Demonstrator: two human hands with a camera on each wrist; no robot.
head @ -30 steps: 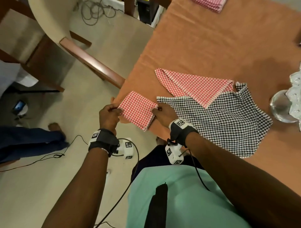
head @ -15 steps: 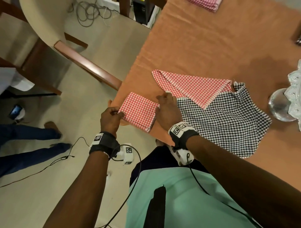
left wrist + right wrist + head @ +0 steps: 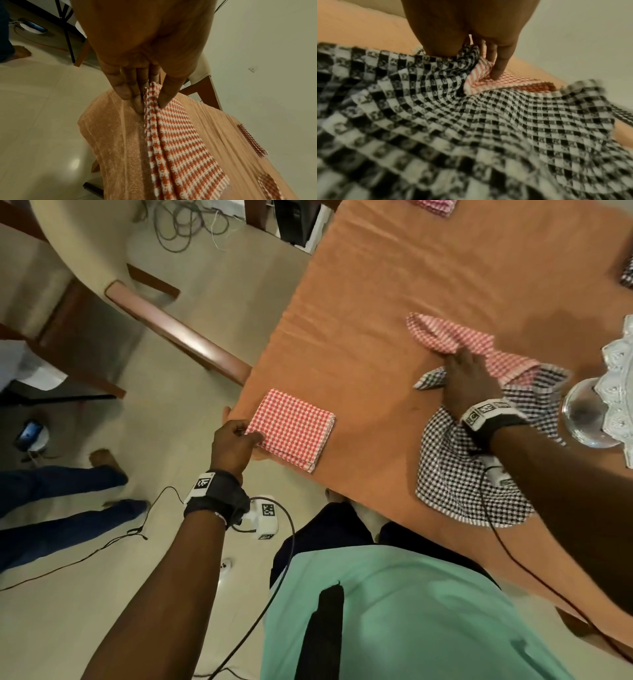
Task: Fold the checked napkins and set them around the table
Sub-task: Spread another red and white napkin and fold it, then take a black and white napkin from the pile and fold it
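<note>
A folded red checked napkin (image 3: 294, 433) (image 3: 180, 135) lies at the near left corner of the orange-clothed table (image 3: 376, 285). My left hand (image 3: 239, 436) (image 3: 149, 102) pinches its corner, thumb on top and fingers underneath. Farther right, my right hand (image 3: 469, 374) (image 3: 481, 56) grips bunched cloth. A raised fold of the loose black checked napkin (image 3: 455, 474) (image 3: 471, 121) sits between thumb and fingers. The fingertips press on the loose red checked napkin (image 3: 455, 337) (image 3: 488, 79), which lies partly over the black one.
A glass vase base (image 3: 589, 412) with white lace (image 3: 620, 371) stands right of my right hand. Another folded red napkin (image 3: 435, 205) lies at the far edge. A wooden chair (image 3: 164, 316) stands left of the table. A person's legs (image 3: 51, 501) and cables are on the floor.
My right hand left the folded red napkin, moved right and took hold of the two loose napkins, bunching and dragging them right. My left hand keeps its pinch on the folded napkin.
</note>
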